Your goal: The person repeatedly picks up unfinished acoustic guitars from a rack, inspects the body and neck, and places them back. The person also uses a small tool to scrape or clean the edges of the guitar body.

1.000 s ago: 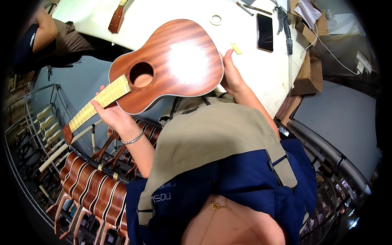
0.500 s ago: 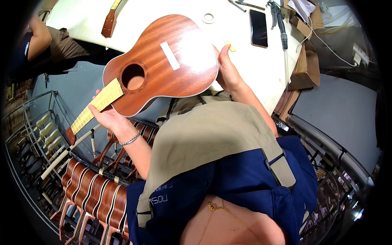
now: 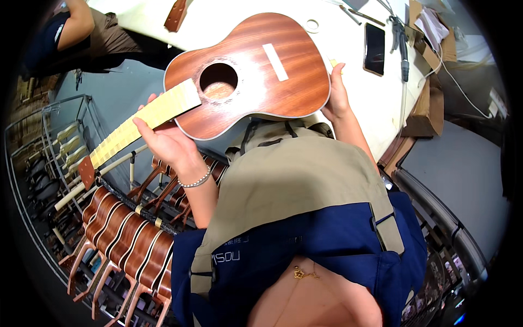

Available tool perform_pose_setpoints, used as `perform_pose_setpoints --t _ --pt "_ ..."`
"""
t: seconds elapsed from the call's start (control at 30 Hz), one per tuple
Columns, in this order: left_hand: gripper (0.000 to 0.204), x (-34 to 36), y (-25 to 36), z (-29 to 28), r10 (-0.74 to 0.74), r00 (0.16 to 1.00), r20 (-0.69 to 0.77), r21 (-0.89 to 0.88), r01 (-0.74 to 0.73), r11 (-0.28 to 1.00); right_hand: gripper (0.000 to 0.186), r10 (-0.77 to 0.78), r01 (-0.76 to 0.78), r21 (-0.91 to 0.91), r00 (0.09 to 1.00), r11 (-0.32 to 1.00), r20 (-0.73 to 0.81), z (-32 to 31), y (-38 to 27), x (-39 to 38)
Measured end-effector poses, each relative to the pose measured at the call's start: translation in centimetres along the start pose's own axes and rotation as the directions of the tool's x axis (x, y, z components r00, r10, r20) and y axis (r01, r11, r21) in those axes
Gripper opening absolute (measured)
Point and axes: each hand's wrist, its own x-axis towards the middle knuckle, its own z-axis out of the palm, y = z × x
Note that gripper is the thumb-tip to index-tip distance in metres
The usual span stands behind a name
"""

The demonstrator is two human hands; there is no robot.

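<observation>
A glossy brown ukulele point(image 3: 250, 49) is held up in front of me, its top and round soundhole facing me. Yellow tape covers its fretboard point(image 3: 147, 120), and a strip of white tape point(image 3: 275, 61) lies where a bridge would sit. My left hand point(image 3: 169, 141) is wrapped round the neck, thumb on the near side and fingertips showing beyond it. My right hand point(image 3: 336, 98) grips the lower end of the body, its thumb up by the edge and its fingers hidden behind. The brown headstock point(image 3: 86, 171) points to the lower left.
On the white table point(image 3: 354, 98) lie a phone point(image 3: 374, 49), a tape roll point(image 3: 312, 24), pens and a corded black tool point(image 3: 400, 49). Another headstock point(image 3: 176, 15) shows at the top. A rack of ukulele bodies point(image 3: 125, 234) stands lower left. Another person's arm point(image 3: 76, 24) is upper left.
The ukulele has tilted in my hands, its neck end coming nearer and its soundhole lit. My view has shifted, so the table and the instrument sit differently in the picture.
</observation>
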Motion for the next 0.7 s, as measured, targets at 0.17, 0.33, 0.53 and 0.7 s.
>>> perform_pose_setpoints --t 0.17,0.33,0.53,0.7 --pt "0.037 -1.0 0.3 0.8 0.034 0.995 0.089 -0.003 -0.034 0.999 0.080 0.013 -0.012 0.066 1.000 0.998 -0.013 -1.1 0.4 0.3" --pt "0.041 -1.7 0.5 1.3 0.056 0.990 0.127 0.018 -0.059 0.998 0.079 0.026 -0.021 0.076 0.998 0.997 -0.059 -1.3 0.2 0.2" --pt "0.039 -1.9 0.8 1.4 0.062 0.979 0.192 0.061 -0.075 0.995 0.076 0.022 -0.018 0.107 0.999 0.994 -0.036 -1.8 0.6 0.4" --pt "0.047 -0.6 2.4 -0.5 0.087 0.681 0.727 0.072 -0.201 0.977 0.057 -0.079 0.084 -0.101 0.996 0.991 0.050 -4.0 1.3 1.0"
